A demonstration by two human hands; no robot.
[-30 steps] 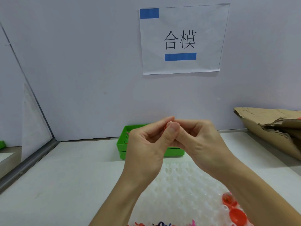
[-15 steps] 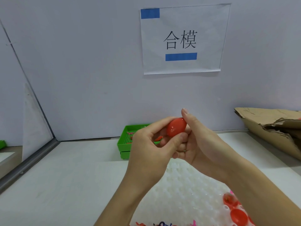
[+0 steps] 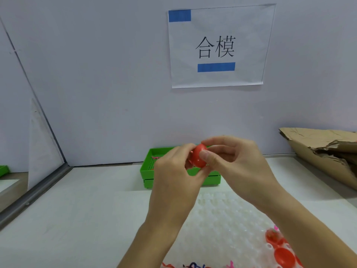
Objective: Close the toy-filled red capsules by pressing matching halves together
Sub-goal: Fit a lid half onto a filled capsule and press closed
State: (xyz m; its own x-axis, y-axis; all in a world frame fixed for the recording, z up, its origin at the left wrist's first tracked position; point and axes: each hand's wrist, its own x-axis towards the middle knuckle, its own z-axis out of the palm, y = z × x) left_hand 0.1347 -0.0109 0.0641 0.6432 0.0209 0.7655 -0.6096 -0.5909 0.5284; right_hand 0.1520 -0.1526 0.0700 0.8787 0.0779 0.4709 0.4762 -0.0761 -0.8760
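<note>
The left hand (image 3: 173, 167) pinches the red capsule (image 3: 199, 155) from its near side; the right hand (image 3: 237, 161) grips it between thumb and forefinger, held above the green tray (image 3: 148, 171); pressing looks underway, so next comes a firm squeeze; loose halves (image 3: 284, 255) wait below the right forearm.

One camera only, riding on the person's head, looking forward and slightly down over the white desk (image 3: 77, 209) toward the wall sign (image 3: 216, 47), both hands raised close in front of the lens, mid-frame.
</note>
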